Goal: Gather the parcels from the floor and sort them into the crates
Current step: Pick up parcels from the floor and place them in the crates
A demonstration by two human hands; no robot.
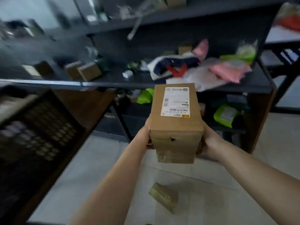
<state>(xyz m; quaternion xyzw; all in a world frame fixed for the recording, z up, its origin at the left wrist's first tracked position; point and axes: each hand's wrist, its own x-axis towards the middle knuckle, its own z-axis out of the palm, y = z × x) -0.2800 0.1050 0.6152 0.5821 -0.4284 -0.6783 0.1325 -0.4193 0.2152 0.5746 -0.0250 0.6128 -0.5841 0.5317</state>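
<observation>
Both hands clamp stack: left hand (148,140), right hand (209,143), fingers wrapped round sides | labelled brown cardboard box (176,111) over smaller taped box (175,155), long axis pointing away | dark slatted crate (40,127) lies left, nearer left hand | taped parcel (163,196) on floor below.

White label (176,102) stuck on top of the box (176,127), printed with barcodes and rows of small text, all too blurred to read. Yellow strip with a small round mark along the label's near edge, likewise illegible. Pale label on the green bag (225,115) on the lower shelf, smeared past reading.
</observation>
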